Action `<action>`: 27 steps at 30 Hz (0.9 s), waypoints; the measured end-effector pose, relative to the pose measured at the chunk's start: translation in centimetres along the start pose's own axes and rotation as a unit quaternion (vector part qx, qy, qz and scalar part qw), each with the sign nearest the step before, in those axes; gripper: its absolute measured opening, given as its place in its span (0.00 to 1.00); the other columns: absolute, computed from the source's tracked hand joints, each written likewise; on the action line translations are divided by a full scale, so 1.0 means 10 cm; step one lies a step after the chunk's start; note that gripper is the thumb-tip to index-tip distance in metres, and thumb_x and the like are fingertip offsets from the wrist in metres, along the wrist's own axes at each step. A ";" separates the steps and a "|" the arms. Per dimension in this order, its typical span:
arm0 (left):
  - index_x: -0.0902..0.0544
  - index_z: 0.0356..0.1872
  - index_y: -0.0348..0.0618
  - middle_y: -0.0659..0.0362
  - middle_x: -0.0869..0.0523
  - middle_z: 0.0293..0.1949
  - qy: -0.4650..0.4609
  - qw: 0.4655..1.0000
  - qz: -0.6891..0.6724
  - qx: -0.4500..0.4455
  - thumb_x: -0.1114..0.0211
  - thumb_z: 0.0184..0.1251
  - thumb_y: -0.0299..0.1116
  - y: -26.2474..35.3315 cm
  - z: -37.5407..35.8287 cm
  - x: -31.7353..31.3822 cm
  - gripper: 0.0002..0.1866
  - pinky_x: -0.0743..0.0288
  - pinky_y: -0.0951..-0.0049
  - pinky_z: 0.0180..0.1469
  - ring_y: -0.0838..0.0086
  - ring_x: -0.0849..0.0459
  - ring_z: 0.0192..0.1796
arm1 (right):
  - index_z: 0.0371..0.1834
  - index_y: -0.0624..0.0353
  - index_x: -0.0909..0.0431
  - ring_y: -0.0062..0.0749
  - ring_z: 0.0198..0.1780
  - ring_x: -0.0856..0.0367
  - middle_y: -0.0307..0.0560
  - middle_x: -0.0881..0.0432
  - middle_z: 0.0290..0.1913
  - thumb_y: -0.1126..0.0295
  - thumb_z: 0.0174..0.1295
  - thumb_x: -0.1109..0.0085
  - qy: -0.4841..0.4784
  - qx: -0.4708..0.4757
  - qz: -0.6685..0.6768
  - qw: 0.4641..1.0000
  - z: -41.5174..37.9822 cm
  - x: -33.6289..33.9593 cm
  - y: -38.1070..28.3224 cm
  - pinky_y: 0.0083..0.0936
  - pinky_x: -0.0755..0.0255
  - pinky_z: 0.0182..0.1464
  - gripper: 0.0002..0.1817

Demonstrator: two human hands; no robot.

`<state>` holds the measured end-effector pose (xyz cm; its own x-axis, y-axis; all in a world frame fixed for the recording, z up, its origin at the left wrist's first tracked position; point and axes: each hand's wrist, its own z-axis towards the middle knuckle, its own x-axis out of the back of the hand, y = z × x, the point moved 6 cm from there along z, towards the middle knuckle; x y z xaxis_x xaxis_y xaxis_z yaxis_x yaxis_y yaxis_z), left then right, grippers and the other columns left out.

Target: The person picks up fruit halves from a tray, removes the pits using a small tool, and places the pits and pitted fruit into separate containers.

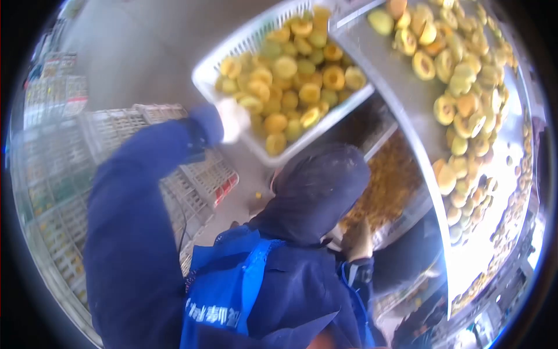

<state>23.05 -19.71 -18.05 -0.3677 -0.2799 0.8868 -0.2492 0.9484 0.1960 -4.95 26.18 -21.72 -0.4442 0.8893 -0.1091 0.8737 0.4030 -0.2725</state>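
At the left of the frame, slatted crates [110, 129] stand stacked beside the blue sleeve [131, 174], which bends upward. It ends in the left grip [232, 119], at the left edge of the white plastic basket [325, 124], upper centre. The left grip is blurred, so I cannot tell whether its fingers close round the rim or only lie against it.

The basket holds heaped apricot halves [285, 67], many with the pit hollow showing. It looks stiff-walled and probably heavy with this load; a hold on one corner would likely let it twist or tip, so opposite rims, palms under the lip, seem the sound place to take it. The fruit should be soft, easily bruised and slippery where cut; each half is best cupped lightly by its skin side.

Lower centre shows a blue apron [224, 273] and, above it, a rounded dark cloth shape [319, 192] that I cannot identify. Just right of that is the right grip [357, 239], near an orange-brown mass [389, 186] too blurred to name; whether the right grip is open or closed on something, I cannot tell. Farther right, loose fruit halves [462, 78] lie spread along the metal counter [372, 55].
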 end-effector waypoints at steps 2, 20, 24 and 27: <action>0.06 0.35 0.44 0.51 0.09 0.33 0.005 0.998 -0.041 0.056 0.31 0.54 0.31 -0.18 -0.02 -0.26 0.10 0.12 0.56 0.47 0.52 0.07 0.41 | 0.45 0.55 0.21 0.25 0.15 0.37 0.35 0.34 0.19 0.40 0.83 0.47 -0.032 0.061 -0.095 0.993 0.37 0.43 0.16 0.26 0.44 0.19 0.27; 0.12 0.27 0.47 0.59 0.12 0.30 0.029 0.994 0.054 0.094 0.33 0.63 0.31 0.09 0.31 -0.50 0.05 0.16 0.59 0.46 0.61 0.10 0.35 | 0.43 0.55 0.21 0.24 0.17 0.35 0.33 0.33 0.20 0.37 0.78 0.40 0.079 0.014 0.008 0.997 -0.14 0.07 -0.17 0.21 0.43 0.19 0.28; 0.05 0.39 0.49 0.51 0.06 0.39 -0.029 0.895 -0.276 0.349 0.34 0.61 0.29 -0.28 0.08 -0.41 0.11 0.13 0.59 0.54 0.54 0.07 0.48 | 0.44 0.54 0.21 0.24 0.18 0.34 0.31 0.34 0.21 0.39 0.79 0.40 0.014 0.011 0.036 0.999 -0.04 0.27 -0.16 0.22 0.42 0.19 0.26; 0.05 0.41 0.45 0.50 0.06 0.38 -0.043 0.992 -0.051 0.108 0.35 0.57 0.27 -0.10 0.13 0.25 0.13 0.13 0.60 0.51 0.55 0.07 0.45 | 0.42 0.52 0.21 0.23 0.18 0.34 0.31 0.33 0.21 0.41 0.81 0.42 -0.016 0.014 0.016 1.000 0.06 0.43 0.06 0.23 0.42 0.19 0.24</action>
<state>21.22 -21.52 -16.52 -0.4030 -0.3931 0.8265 -0.4721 0.8629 0.1803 -6.50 30.12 -22.91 -0.4222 0.8942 -0.1488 0.8822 0.3676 -0.2942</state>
